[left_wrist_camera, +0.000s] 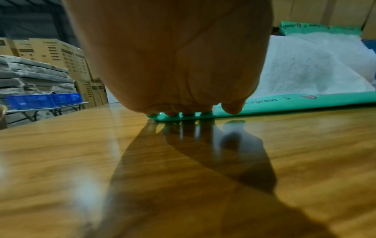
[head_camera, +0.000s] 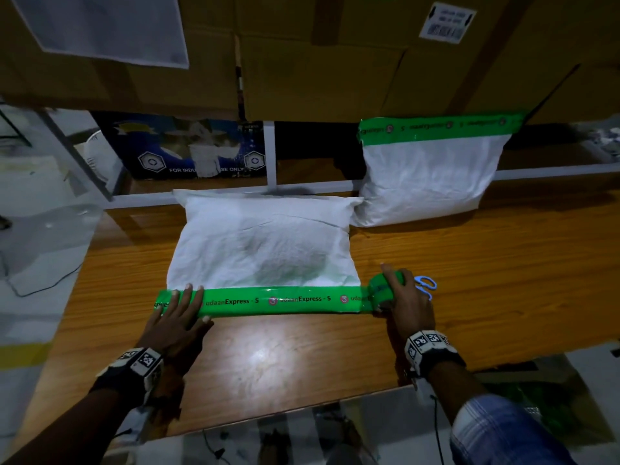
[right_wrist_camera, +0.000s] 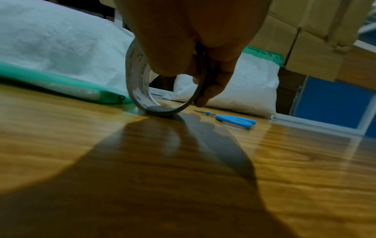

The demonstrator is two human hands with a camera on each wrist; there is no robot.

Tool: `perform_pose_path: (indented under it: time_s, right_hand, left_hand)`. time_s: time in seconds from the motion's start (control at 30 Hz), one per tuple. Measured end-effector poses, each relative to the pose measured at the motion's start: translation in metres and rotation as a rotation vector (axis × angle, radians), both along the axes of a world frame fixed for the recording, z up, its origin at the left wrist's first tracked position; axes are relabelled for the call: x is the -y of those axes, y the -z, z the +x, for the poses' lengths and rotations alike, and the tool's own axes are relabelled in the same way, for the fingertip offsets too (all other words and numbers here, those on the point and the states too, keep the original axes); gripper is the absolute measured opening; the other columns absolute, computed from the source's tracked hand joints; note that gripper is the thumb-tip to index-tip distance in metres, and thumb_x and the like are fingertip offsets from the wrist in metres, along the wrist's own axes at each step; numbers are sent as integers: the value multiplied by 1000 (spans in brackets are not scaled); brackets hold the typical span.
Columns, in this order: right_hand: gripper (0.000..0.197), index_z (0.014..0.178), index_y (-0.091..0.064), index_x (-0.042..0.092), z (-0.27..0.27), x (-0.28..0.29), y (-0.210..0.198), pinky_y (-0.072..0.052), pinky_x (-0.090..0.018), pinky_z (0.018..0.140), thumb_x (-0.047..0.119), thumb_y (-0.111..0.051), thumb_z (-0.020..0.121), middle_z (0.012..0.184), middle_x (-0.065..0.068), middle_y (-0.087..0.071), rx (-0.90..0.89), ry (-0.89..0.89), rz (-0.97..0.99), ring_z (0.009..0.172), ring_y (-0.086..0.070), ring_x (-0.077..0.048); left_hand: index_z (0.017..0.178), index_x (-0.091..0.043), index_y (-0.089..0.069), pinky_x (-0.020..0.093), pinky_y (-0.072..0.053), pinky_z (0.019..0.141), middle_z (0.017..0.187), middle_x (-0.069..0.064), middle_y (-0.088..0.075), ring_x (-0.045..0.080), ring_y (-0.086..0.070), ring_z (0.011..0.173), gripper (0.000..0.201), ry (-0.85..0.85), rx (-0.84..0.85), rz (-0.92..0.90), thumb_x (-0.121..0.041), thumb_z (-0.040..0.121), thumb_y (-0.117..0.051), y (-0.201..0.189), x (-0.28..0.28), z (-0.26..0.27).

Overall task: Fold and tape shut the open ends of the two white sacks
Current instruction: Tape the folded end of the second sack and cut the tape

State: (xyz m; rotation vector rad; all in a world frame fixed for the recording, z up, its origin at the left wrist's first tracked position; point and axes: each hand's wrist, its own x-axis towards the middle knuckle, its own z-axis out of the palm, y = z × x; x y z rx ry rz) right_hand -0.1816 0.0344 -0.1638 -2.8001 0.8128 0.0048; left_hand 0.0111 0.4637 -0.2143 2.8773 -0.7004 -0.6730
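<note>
A white sack (head_camera: 265, 243) lies flat on the wooden table (head_camera: 268, 357), with a green tape strip (head_camera: 285, 301) stretched along its near edge. My left hand (head_camera: 183, 308) presses flat on the strip's left end, fingers straight (left_wrist_camera: 188, 112). My right hand (head_camera: 399, 297) grips the green tape roll (head_camera: 382, 288) just past the sack's right corner; the roll (right_wrist_camera: 142, 83) stands on edge on the table. A second white sack (head_camera: 429, 182) leans upright at the back right, its top sealed with green tape (head_camera: 439, 129).
Blue-handled scissors (head_camera: 426, 286) lie just right of my right hand, also seen in the right wrist view (right_wrist_camera: 236, 120). Cardboard boxes (head_camera: 302, 62) rise behind the table. A printed dark box (head_camera: 188, 152) sits under the shelf rail. The table's near edge runs close to my wrists.
</note>
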Motion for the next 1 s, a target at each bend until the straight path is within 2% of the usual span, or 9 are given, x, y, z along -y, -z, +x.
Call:
perform_pose_path:
  time_s: [0.1,0.23,0.33,0.4,0.5,0.6,0.77,0.87,1.0]
  right_hand:
    - [91,154,-33,34,0,3,4,-58,-50,74,-3,-71,80,152,-13,-37,1,23,6,110,-61,-43]
    - [101,155,-17,47,-7,23,0,-53,-41,73,1,-68,81,155,-7,-36,-20,24,135,113,-60,-36]
    - [102,158,-4,44,-10,31,-10,-28,-54,112,42,-72,82,167,-1,-14,-120,-6,41,148,-24,-33]
    - [103,160,-4,35,-2,28,-29,-6,-52,120,43,-72,83,169,2,-4,-45,-106,49,155,-4,-25]
    - [82,157,-27,27,32,12,-58,-6,-48,121,32,-67,85,161,-1,-34,74,-114,48,149,-25,-23]
    - [37,125,-52,24,76,-7,-69,-15,-52,117,38,-54,91,133,-5,-61,-231,-45,109,130,-51,-28]
    - [22,99,-60,22,105,-16,-45,5,-71,115,42,-55,93,117,-8,-66,-601,-26,94,128,-52,-34]
    - [20,79,-53,19,105,-16,-40,6,-73,114,33,-64,88,94,-7,-63,-621,-13,105,122,-54,-37]
    - [29,70,-47,17,103,-10,-37,-3,-70,115,32,-63,90,76,-3,-52,-565,-63,47,111,-58,-35]
  left_hand:
    - [155,-32,6,48,-8,120,163,-5,9,22,3,151,84,4,-31,-14,-74,84,-6,2,-4,5]
    - [143,-15,-46,53,-37,106,145,19,-47,38,-42,133,66,-205,155,-453,-52,89,-41,-19,-12,9]
    - [128,-7,-56,57,-41,93,121,29,-57,47,-51,112,54,-461,377,-437,-40,85,-53,-25,-29,22]
    - [128,-5,-55,57,-42,95,119,30,-58,48,-53,111,56,-593,272,-364,-42,86,-62,-23,-36,30]
    - [125,1,-56,49,-49,86,113,29,-65,43,-62,101,51,-646,90,-376,-30,88,-72,-21,-34,35]
    - [119,-1,-61,38,-49,76,104,23,-69,38,-65,93,45,-647,2,-387,-29,86,-74,-25,-30,36]
    - [87,-6,-73,35,-56,63,69,12,-73,29,-70,66,25,-759,-224,-465,-31,86,-73,-29,-32,38]
    - [87,-6,-72,35,-53,66,78,13,-73,29,-69,73,22,-792,-239,-551,-28,88,-72,-32,-40,39]
    - [83,-6,-71,53,-56,83,85,16,-73,35,-68,84,18,-831,-256,-610,-23,87,-71,-32,-50,37]
